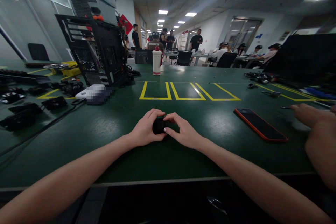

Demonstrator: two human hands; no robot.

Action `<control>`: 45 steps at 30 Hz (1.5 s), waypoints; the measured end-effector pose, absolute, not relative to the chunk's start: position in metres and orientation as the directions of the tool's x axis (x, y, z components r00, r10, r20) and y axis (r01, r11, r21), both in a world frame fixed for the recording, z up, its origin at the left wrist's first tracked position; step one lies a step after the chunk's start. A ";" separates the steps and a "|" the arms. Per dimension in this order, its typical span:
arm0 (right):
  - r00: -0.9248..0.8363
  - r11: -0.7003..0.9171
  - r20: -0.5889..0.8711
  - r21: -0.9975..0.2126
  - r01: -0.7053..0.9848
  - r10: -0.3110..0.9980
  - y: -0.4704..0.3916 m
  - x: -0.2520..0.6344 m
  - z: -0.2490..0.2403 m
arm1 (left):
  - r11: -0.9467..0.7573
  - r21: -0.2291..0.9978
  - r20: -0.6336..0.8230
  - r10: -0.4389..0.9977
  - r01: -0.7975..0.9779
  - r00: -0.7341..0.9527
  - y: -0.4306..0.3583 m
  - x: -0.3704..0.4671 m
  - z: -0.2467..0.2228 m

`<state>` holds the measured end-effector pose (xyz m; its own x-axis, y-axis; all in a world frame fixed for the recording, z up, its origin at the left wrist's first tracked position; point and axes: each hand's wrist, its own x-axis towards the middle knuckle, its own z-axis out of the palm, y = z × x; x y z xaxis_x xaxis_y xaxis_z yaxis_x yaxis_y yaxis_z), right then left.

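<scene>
Near the front middle of the green table, my left hand curls around a small round black object. Its thumb and fingers grip the object from the left side. On the other side, my right hand has its fingers and thumb closed on the object's right edge. What kind of part it is, I cannot make out; it is dark and partly covered by my fingers. Both forearms reach in from the lower corners over the table's front edge.
Yellow tape outlines mark the table ahead, with a white bottle behind. An open black computer case and cables stand left. To the right lie an orange-cased phone and another person's hand holding a thin tool.
</scene>
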<state>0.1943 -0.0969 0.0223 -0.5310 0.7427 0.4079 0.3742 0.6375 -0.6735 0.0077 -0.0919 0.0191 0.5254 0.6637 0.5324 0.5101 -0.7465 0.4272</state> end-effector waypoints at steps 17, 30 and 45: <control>-0.508 0.507 0.362 -0.843 0.180 0.782 -0.087 0.191 0.012 | -0.728 0.428 0.526 0.682 0.535 0.508 -0.090 0.008 0.018; -0.559 0.444 0.269 -0.873 0.203 0.784 -0.087 0.193 0.015 | -0.734 0.428 0.530 0.677 0.528 0.511 -0.089 0.005 0.017; -0.567 0.445 0.258 -0.868 0.220 0.782 -0.088 0.194 0.015 | -0.752 0.378 0.539 0.653 0.540 0.532 -0.093 0.006 0.018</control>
<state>0.1943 -0.0878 0.0151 -0.5670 0.7823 0.2578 0.2199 0.4454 -0.8679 0.0064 -0.0930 0.0184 0.5317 0.6532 0.5391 0.5403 -0.7518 0.3780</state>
